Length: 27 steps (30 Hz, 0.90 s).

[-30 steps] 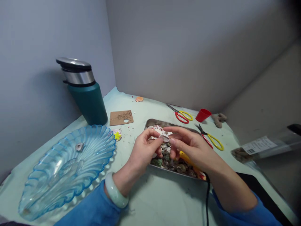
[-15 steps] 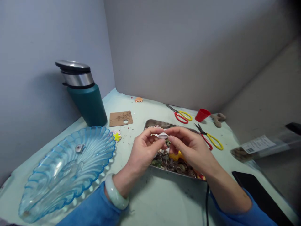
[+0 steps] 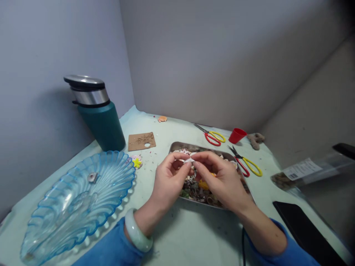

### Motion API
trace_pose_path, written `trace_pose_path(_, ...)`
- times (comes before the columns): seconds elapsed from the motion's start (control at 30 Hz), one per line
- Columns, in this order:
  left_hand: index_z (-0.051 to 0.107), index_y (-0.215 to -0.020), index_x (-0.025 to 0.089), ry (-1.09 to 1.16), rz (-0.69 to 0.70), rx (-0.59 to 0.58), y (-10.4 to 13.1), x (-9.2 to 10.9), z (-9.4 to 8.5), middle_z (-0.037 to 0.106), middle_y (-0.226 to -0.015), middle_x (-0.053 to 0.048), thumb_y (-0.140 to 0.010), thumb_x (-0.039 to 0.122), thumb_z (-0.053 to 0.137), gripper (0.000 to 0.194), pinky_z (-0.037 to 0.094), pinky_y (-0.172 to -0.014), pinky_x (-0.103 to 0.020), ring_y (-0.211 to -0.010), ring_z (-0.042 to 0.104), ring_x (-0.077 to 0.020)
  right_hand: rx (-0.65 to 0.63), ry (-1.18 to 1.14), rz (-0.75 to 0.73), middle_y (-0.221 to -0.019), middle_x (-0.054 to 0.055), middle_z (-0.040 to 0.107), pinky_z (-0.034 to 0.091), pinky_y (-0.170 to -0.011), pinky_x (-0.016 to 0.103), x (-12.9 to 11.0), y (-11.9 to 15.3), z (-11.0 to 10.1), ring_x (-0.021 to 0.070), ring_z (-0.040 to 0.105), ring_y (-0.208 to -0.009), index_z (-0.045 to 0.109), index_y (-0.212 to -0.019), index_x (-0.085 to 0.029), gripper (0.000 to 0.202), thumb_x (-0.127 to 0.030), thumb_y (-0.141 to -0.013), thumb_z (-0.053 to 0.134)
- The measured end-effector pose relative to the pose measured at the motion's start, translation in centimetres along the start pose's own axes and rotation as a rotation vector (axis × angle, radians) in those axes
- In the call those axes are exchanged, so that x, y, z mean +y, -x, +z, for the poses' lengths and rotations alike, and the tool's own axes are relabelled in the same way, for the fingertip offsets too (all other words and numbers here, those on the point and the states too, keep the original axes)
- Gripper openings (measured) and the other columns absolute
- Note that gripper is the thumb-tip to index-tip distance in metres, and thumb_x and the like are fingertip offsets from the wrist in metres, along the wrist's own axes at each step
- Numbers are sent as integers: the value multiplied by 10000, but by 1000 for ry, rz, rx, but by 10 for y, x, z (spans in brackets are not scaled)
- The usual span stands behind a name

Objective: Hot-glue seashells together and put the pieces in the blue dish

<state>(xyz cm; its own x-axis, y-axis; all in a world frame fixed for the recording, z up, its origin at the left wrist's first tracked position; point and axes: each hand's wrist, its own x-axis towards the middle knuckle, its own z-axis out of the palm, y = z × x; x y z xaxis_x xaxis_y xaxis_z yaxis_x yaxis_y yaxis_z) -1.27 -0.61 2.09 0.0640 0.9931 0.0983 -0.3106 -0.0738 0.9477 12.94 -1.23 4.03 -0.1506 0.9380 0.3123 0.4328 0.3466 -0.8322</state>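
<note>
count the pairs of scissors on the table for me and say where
2. One pair lies behind the metal tray, near the wall; the other pair lies by the tray's right side, nearer than the red cup. Others may be hidden.

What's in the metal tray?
Small mixed pieces, including a yellow one. Left hand and right hand block part of the metal tray; contents behind them can't be seen.

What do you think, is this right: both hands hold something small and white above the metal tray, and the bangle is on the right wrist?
The wrist side is wrong: in the head view, the bangle is on the left wrist. The rest stands.
</note>
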Motion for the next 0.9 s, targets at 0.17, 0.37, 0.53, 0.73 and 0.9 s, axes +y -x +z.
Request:
trace_pose_path(0.17,605,-897,169,-62,56,-1,2,-3,1,654,-840,-19,-778,240,671,153,521,-670,-243,-694,633,-125,81,99,-41,-789,36,700,495,-594,281,0,3,5,158,647,-633,617,-955,-195,108,-258,-897,552)
trace_pose_path(0.37,603,-894,178,-97,122,1,2,-8,0,631,-901,-27,-809,239,643,112,528,-720,-260,-775,622,-141,108,196,-113,-782,25,700,476,-582,277,2,5,8,152,639,-627,589,-922,-206,60,-232,-900,539)
trace_pose_path(0.53,606,-898,172,-124,145,-3,3,-9,-1,626,-910,-37,-824,234,627,99,524,-720,-262,-793,611,-146,115,217,-122,-788,23,700,474,-593,277,2,6,10,145,635,-627,596,-932,-200,68,-225,-904,539)
trace_pose_path(0.73,620,-875,159,-130,184,20,1,-10,-1,630,-888,-50,-803,223,640,98,524,-691,-285,-772,606,-160,140,210,-167,-750,10,690,470,-570,264,3,4,11,132,620,-589,611,-917,-183,78,-202,-888,542)
trace_pose_path(0.9,619,-868,155,-123,191,15,1,-12,-2,624,-879,-49,-804,214,637,89,526,-692,-290,-774,606,-161,141,203,-184,-759,6,688,475,-578,253,5,5,11,123,625,-598,615,-919,-176,74,-183,-888,549)
